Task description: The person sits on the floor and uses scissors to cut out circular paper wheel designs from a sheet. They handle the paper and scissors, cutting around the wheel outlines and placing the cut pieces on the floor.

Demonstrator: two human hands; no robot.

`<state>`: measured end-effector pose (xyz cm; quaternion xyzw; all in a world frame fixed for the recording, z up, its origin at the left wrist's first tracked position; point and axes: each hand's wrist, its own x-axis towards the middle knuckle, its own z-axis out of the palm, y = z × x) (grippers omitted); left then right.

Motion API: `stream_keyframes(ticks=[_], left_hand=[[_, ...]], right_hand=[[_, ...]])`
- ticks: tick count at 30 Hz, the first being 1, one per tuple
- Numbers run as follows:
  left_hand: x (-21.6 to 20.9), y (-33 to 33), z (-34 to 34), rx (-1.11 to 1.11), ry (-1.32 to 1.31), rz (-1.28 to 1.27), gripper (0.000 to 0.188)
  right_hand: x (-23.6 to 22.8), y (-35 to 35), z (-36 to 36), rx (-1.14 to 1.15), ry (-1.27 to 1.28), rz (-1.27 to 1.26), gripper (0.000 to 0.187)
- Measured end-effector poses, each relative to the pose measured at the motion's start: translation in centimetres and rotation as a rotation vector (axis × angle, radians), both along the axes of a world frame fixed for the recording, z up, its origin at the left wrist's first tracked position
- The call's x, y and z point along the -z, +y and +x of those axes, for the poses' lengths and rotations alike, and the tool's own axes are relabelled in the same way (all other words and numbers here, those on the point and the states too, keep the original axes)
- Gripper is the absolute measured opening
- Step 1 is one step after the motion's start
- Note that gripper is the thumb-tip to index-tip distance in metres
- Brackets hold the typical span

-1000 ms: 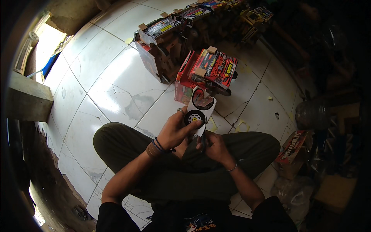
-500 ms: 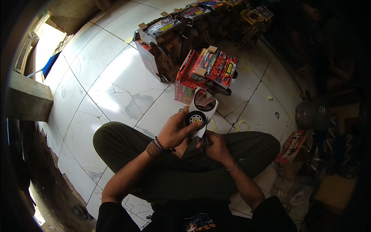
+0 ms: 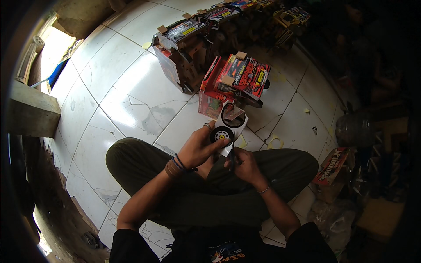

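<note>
My left hand (image 3: 201, 147) grips a small white sheet (image 3: 242, 121), thumb pressed on the black printed wheel disc (image 3: 222, 136) with its pale rim and yellow centre. Beyond that disc, a round hole ringed in black goes through the sheet. My right hand (image 3: 246, 166) has its fingers through the handles of dark scissors (image 3: 232, 153). Their blades lie at the sheet's right edge, beside the wheel disc. Just past the sheet stands a red toy truck (image 3: 245, 74) of printed card with dark wheels. How far the blades are apart is hard to make out.
Several similar card trucks (image 3: 180, 35) line up behind, toward the far right. Yellowish paper scraps (image 3: 275, 142) lie on the cracked white floor tiles (image 3: 131, 109). To my right are a red printed box (image 3: 335, 166) and clear plastic bags (image 3: 331, 217).
The sheet has tilted slightly in my left hand, and its hole now shows more fully. The scissor blades have shifted a little up along the sheet's edge.
</note>
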<state>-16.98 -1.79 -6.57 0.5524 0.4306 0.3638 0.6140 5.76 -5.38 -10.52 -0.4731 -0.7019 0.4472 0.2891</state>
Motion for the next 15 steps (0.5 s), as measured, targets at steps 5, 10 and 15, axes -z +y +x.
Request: stream_keyframes(ticks=[5, 10, 15], left_hand=[[-0.18, 0.03, 0.03, -0.001, -0.005, 0.046, 0.039], [-0.05, -0.03, -0.53, 0.024, 0.077, 0.067, 0.05], [0.37, 0.2, -0.77, 0.044, 0.105, 0.077, 0.057]], right_hand=[[-0.08, 0.01, 0.05, -0.025, 0.015, 0.017, 0.038], [-0.32, 0.03, 0.14, -0.048, 0.01, -0.001, 0.036], [-0.28, 0.01, 0.06, -0.042, 0.009, 0.013, 0.036]])
